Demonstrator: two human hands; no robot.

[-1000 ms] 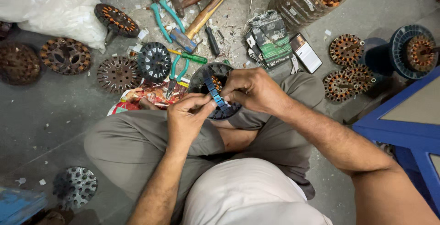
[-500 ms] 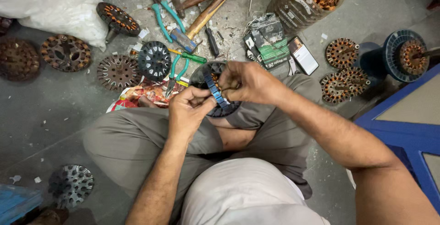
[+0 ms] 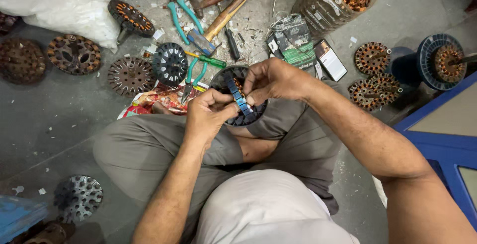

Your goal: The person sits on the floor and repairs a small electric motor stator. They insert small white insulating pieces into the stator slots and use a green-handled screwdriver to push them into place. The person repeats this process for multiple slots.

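Both the left hand and the right hand are pinching a blue strip over the black stator core resting on the lap, with 1 green-labelled packet lying just beyond the grip.

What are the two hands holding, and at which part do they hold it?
Both hands grip a round dark stator core resting on the lap. The left hand holds its near rim; the right hand pinches the blue strip across its rim.

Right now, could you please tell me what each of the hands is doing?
Left hand: closed on the round black stator core in the lap.
Right hand: fingers pinching the blue strip at the core's rim.
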